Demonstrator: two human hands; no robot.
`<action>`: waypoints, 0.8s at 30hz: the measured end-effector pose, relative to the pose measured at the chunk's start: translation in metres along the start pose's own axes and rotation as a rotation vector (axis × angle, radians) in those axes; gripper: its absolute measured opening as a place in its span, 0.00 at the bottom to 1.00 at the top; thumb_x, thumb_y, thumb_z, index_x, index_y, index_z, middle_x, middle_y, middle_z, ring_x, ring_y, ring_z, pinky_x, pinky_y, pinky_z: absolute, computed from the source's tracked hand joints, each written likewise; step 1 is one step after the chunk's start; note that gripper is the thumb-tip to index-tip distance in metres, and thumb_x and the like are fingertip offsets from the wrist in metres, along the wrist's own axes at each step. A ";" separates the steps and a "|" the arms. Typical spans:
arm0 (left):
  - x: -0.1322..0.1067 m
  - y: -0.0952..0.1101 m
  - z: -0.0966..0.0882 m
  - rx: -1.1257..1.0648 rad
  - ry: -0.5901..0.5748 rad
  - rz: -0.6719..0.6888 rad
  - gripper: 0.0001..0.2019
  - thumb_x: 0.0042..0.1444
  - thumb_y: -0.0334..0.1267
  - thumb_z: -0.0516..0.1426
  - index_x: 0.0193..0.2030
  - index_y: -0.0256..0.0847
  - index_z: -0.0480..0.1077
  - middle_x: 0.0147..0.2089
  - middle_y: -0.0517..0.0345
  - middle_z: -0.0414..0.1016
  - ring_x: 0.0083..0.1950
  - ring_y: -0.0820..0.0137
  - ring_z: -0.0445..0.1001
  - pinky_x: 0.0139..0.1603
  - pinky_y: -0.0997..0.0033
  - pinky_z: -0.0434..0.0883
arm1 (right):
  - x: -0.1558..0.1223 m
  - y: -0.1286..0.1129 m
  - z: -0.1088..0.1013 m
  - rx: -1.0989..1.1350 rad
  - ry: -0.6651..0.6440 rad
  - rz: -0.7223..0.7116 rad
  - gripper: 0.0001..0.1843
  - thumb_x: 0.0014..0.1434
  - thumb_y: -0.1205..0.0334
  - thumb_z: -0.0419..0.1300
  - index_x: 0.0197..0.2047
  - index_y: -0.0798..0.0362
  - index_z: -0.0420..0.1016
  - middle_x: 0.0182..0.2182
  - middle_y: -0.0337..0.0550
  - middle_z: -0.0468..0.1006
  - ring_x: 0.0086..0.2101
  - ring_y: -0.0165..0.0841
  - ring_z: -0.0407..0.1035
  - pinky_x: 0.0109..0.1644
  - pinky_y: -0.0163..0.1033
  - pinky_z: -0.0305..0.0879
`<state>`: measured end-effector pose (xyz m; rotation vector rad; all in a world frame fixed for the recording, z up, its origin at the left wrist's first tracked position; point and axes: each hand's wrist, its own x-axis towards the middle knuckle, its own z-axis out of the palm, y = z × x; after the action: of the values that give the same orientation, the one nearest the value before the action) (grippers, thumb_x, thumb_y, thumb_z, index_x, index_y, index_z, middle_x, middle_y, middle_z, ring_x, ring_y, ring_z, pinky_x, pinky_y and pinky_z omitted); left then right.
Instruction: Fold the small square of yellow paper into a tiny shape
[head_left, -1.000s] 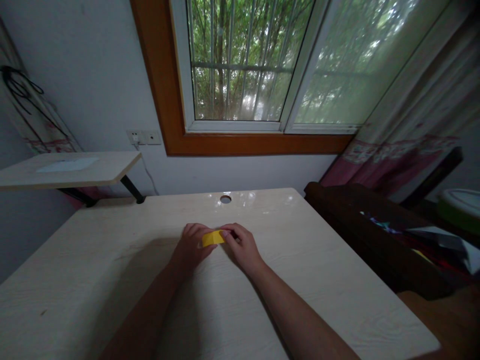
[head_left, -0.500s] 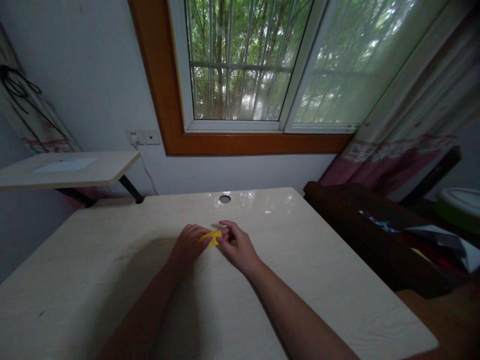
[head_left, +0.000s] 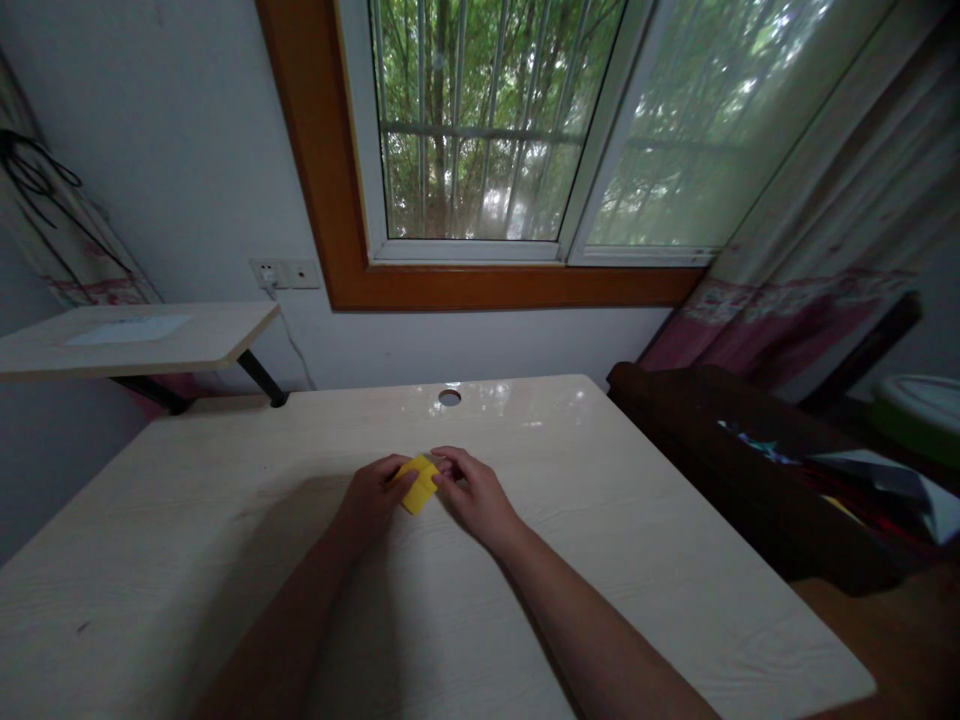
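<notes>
A small folded piece of yellow paper [head_left: 418, 484] is held between both hands just above the light wooden table [head_left: 225, 560], near its middle. My left hand [head_left: 371, 500] pinches its left side with thumb and fingers closed. My right hand [head_left: 472, 492] grips its right edge, fingers curled around it. Both forearms reach in from the bottom of the view.
A round cable hole [head_left: 450, 397] sits near the table's far edge under a barred window [head_left: 480, 130]. A small side table [head_left: 135, 340] stands at the left wall by a wall socket [head_left: 285, 272]. A dark wooden furniture piece [head_left: 720, 450] with papers and a curtain [head_left: 825, 260] are at right.
The yellow paper has turned from a flat horizontal strip to a tilted, more upright square between the fingers. Both hands stay close together at the same spot.
</notes>
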<state>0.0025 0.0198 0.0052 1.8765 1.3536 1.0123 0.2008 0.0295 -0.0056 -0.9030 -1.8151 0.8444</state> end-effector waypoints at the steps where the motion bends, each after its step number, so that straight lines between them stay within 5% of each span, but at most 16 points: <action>1: 0.000 0.000 0.000 -0.001 -0.002 -0.005 0.16 0.60 0.47 0.54 0.45 0.39 0.76 0.38 0.57 0.79 0.37 0.67 0.74 0.39 0.72 0.68 | 0.000 -0.001 0.000 -0.003 -0.004 0.000 0.19 0.61 0.68 0.57 0.55 0.49 0.68 0.38 0.41 0.77 0.37 0.32 0.72 0.45 0.38 0.69; 12: 0.001 -0.003 -0.002 -0.178 0.069 -0.168 0.12 0.54 0.47 0.57 0.37 0.40 0.71 0.32 0.60 0.78 0.32 0.68 0.75 0.32 0.73 0.69 | 0.003 -0.006 -0.003 -0.080 0.186 -0.058 0.14 0.61 0.66 0.58 0.50 0.48 0.74 0.44 0.48 0.71 0.37 0.33 0.68 0.41 0.39 0.68; 17: 0.005 -0.007 -0.003 -0.160 0.202 -0.219 0.11 0.55 0.47 0.56 0.34 0.40 0.69 0.30 0.62 0.77 0.31 0.69 0.74 0.31 0.75 0.68 | 0.001 -0.009 -0.004 -0.101 0.106 -0.071 0.15 0.62 0.66 0.56 0.51 0.48 0.74 0.39 0.45 0.72 0.35 0.32 0.68 0.39 0.37 0.67; 24: 0.002 -0.006 -0.001 -0.167 0.113 -0.175 0.13 0.55 0.47 0.57 0.29 0.40 0.67 0.24 0.66 0.69 0.26 0.74 0.67 0.26 0.77 0.62 | 0.001 -0.003 0.001 -0.103 -0.017 -0.134 0.19 0.59 0.70 0.57 0.51 0.46 0.76 0.38 0.44 0.75 0.36 0.32 0.70 0.42 0.38 0.67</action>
<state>-0.0012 0.0232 0.0016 1.5709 1.4234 1.1183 0.1993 0.0285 -0.0030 -0.8300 -1.9250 0.6820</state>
